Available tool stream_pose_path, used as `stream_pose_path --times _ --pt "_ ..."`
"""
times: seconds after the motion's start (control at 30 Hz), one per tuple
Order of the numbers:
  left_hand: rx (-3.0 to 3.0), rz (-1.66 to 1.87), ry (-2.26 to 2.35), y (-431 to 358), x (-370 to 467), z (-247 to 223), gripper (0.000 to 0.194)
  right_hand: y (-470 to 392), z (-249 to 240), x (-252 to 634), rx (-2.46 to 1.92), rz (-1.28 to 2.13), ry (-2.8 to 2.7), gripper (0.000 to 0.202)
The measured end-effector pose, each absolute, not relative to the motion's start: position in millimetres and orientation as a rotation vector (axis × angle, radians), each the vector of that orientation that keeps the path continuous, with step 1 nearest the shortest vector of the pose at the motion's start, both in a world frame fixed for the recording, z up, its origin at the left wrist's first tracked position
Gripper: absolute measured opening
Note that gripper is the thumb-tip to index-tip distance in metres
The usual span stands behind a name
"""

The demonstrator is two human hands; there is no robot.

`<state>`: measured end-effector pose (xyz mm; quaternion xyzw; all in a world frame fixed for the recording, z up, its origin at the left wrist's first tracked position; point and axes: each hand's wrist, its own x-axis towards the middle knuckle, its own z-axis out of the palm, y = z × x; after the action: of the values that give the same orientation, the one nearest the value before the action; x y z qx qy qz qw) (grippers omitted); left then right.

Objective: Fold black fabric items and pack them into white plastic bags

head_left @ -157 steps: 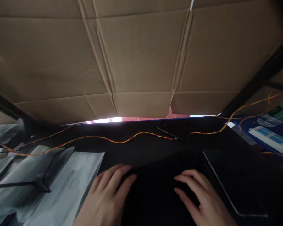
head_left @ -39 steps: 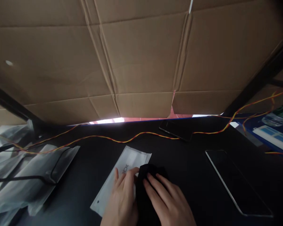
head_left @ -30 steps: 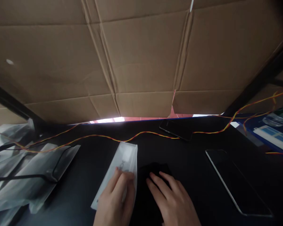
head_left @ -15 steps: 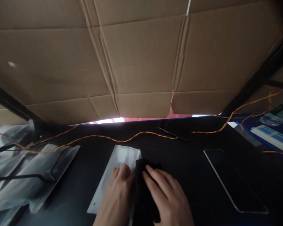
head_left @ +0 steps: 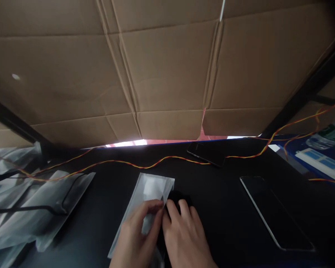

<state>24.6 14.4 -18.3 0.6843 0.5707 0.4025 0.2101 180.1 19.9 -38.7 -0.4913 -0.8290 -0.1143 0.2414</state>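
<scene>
A translucent plastic bag (head_left: 150, 186) lies flat on the black table, its near part covered by my hands. My left hand (head_left: 138, 236) is closed in a pinch, thumb and forefinger gripping the bag's right edge. Just to its right, my right hand (head_left: 185, 234) curls its fingers down over a soft black item (head_left: 180, 195), perhaps cloth. Most of that item is hidden under the hand and blends into the dark tabletop. The fingertips of both hands nearly meet at the bag's edge.
Several filled plastic bags (head_left: 44, 208) are piled at the left. A dark phone (head_left: 206, 153) lies at the back, and a glass-like black panel (head_left: 276, 214) at the right. A red-yellow twisted wire (head_left: 162, 160) crosses the table. Cardboard (head_left: 167, 74) walls the far side.
My left hand has turned to pinch the bag's edge, and the bag's far right corner has spread rightward. My right hand has shifted left, curling its fingers over the black item.
</scene>
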Motion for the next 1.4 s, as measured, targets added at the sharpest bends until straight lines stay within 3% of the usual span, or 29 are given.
stream_pose_path --times 0.1,0.23,0.3,0.47,0.7,0.87,1.07,1.17,1.4 --pt "2.027 1.022 1.498 15 16 -14 0.031 24 -39 182 -1.373 -0.288 -2.289 0.025" --pt "2.329 0.849 1.390 18 -11 -18 0.046 29 -33 204 -1.149 0.058 -2.501 0.057" --pt "2.488 0.696 1.349 20 -22 -26 0.052 31 -25 216 -1.069 0.316 -2.646 0.063" --pt "2.583 0.530 1.282 22 -29 -39 0.067 33 -14 229 -0.891 0.765 -2.732 0.037" --pt "2.610 0.556 1.164 20 -28 -30 0.109 31 -40 221 -0.723 0.765 -2.640 0.021" --pt "2.685 0.581 1.186 14 -18 -25 0.109 30 -63 187 -1.020 0.534 -2.503 0.031" --pt "2.670 0.625 1.231 14 -24 -28 0.109 34 -27 218 -0.762 0.950 -2.350 0.049" --pt "2.668 0.618 1.241 14 -26 -31 0.112 34 -15 245 -0.940 0.872 -2.279 0.054" --pt "2.720 0.538 1.205 19 -12 -23 0.112 19 -66 200 -0.938 0.745 -2.375 0.012"
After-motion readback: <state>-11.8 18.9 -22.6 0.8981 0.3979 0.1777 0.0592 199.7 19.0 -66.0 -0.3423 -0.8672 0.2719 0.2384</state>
